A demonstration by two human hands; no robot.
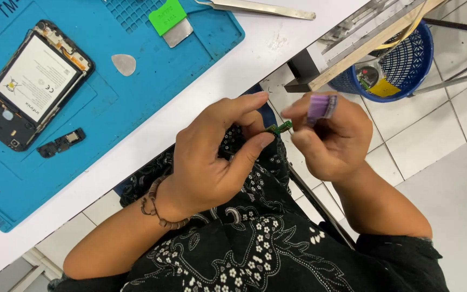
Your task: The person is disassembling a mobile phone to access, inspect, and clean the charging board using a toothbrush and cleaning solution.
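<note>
A small green circuit board [280, 128] is pinched between the thumb and forefinger of the left hand [212, 157], held out over the lap, clear of the white desk [277, 43]. The right hand [328, 138] is closed around a small purple tool or brush [321, 106], blurred so that its exact kind cannot be told, with its working end brought close to the board.

On the desk a blue silicone repair mat [152, 103] is laid, and on it an opened black smartphone [31, 84] with its battery exposed is seen. Just beside the phone a small black detached part [60, 143] rests; further along the mat lie a grey triangular plastic pick [124, 64] and a green-handled flat metal scraper [171, 22]. Steel tweezers [260, 7] lie at the desk's far edge. A blue plastic basket [401, 65] stands on the tiled floor [433, 135].

Judged from the pose, the board is being cleaned or worked on. It would best be gripped by its edges only, so that contacts are not smeared. Light, short strokes would be advised, with both wrists braced against the body. Since the part is held over the lap, a firm pinch would be needed, lest it be dropped into the patterned cloth.
</note>
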